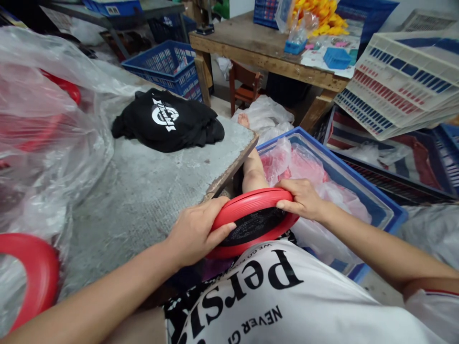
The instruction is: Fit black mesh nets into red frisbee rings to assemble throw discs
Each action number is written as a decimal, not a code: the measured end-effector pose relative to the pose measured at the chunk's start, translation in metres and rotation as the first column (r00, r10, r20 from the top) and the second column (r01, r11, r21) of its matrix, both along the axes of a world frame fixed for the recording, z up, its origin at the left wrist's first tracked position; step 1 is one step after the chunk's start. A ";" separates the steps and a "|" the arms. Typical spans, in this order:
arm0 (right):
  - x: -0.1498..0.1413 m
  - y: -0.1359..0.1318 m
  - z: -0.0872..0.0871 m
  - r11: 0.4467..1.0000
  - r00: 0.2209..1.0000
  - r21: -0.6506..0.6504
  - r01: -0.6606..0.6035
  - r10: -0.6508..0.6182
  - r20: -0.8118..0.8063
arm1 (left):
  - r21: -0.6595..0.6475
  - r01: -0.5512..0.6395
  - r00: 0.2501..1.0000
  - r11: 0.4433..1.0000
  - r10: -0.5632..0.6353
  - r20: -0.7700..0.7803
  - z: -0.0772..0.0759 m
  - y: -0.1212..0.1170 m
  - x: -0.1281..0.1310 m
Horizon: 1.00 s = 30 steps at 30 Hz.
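Note:
Between my two hands is a round red ring with black mesh across its middle point(256, 192), tilted in front of my lap. My left hand point(197, 229) grips its left edge, thumb over the rim and fingers behind. On the upper right edge my right hand point(301, 198) is closed, its thumb pressed toward the mesh. The far side of the ring is hidden from me. Another red ring point(39, 272) lies at the left of the grey table point(143, 191), below my left forearm's side of the view. More red pieces point(62, 88) show through clear plastic.
Clear plastic sheeting point(89, 110) covers the table's left side, and a black printed cloth point(168, 119) lies near its far edge. A blue bin point(387, 215) with plastic-wrapped pink items stands at right. Stacked white crates point(398, 81) lean beyond it. A wooden table point(233, 36) stands behind.

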State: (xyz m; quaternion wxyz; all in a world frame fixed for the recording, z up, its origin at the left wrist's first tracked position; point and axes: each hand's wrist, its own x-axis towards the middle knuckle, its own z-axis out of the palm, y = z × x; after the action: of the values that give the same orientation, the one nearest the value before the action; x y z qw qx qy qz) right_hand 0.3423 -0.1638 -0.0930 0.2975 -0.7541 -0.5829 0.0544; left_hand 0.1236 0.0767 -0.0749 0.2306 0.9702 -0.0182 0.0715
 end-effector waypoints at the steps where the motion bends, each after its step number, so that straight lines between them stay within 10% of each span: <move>1: 0.001 0.000 -0.003 1.000 1.000 0.017 0.010 -0.010 -0.024 | -0.009 -0.003 1.000 1.000 0.003 -0.003 0.000 0.000 0.000; 18: 0.001 -0.001 -0.003 0.994 0.917 0.077 0.075 -0.038 -0.398 | -0.127 -0.049 0.995 0.991 0.038 -0.088 0.010 -0.007 -0.002; 30: -0.006 -0.008 -0.013 0.973 0.994 0.230 -0.017 0.041 -0.100 | -0.426 -0.187 0.921 0.885 0.008 -0.388 0.031 -0.016 0.006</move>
State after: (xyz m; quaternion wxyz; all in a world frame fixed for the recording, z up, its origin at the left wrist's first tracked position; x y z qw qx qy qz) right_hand 0.3360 -0.1714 -0.1064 0.4116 -0.7023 -0.5800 0.0307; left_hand 0.1295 0.0602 -0.0437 0.4462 0.8842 0.0932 -0.1018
